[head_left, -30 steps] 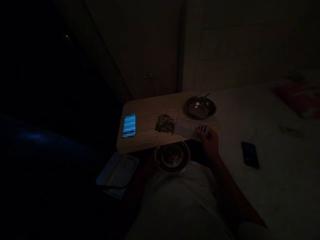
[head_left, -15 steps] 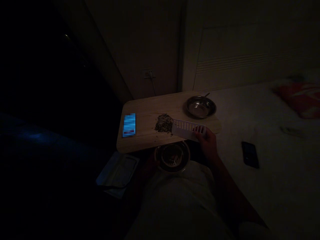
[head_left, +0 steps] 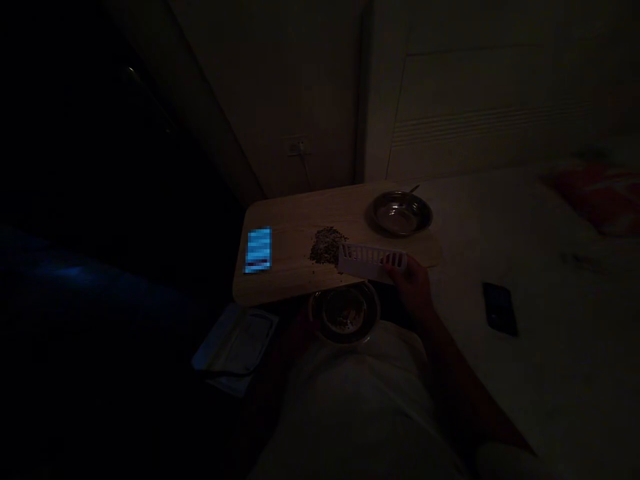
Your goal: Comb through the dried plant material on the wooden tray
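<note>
In a very dark room, my right hand (head_left: 414,287) grips a white slotted plastic piece (head_left: 370,259) by its right end. Its left edge touches a small pile of dark grains (head_left: 327,245) on a light wooden board table (head_left: 290,280). Just below the table's near edge a metal bowl (head_left: 344,313) with a few grains in it rests at my lap. My left hand (head_left: 300,330) is a dim shape at the bowl's left rim; its fingers cannot be made out.
A lit phone (head_left: 259,249) lies on the table's left side. A second metal bowl (head_left: 401,213) with a spoon stands at the back right. A dark phone (head_left: 499,308) lies on the bed to the right. A pale flat object (head_left: 235,343) sits lower left.
My right hand has slid the white slotted piece leftward across the table until its edge reached the grain pile.
</note>
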A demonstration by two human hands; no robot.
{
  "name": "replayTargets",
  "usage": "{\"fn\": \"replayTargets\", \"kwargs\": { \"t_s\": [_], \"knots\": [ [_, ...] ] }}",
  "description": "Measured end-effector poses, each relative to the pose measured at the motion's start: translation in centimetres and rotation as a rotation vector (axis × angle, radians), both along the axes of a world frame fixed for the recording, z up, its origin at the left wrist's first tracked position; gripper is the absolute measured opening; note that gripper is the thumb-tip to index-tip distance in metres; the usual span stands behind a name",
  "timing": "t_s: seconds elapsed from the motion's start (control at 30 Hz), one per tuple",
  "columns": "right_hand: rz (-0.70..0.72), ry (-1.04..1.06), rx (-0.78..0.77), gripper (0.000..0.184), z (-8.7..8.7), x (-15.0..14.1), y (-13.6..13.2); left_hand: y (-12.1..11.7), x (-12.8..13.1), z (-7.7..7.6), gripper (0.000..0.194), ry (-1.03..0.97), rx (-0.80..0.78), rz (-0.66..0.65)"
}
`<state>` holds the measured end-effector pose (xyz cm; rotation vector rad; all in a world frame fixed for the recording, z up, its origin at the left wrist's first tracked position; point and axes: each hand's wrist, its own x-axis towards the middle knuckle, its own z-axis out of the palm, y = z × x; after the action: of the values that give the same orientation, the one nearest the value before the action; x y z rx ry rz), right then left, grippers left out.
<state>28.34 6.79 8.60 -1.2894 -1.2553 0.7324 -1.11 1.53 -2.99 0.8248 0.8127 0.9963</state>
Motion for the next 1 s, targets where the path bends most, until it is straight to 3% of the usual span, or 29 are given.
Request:
{"fn": "replayTargets", "kwargs": {
  "t_s": [0.33, 1.0],
  "knots": [
    [-0.004, 0.061, 0.009, 0.020, -0.06, 0.55, -0.16, 0.06, 0.64, 0.99, 0.080, -0.065, -0.034, 0.004],
    [-0.033, 0.057, 0.004, 0.021, -0.20, 0.75, -0.04, 0.19, 0.38, 0.19, 0.084, -0.072, -0.043, -0.011]
  ]
}}
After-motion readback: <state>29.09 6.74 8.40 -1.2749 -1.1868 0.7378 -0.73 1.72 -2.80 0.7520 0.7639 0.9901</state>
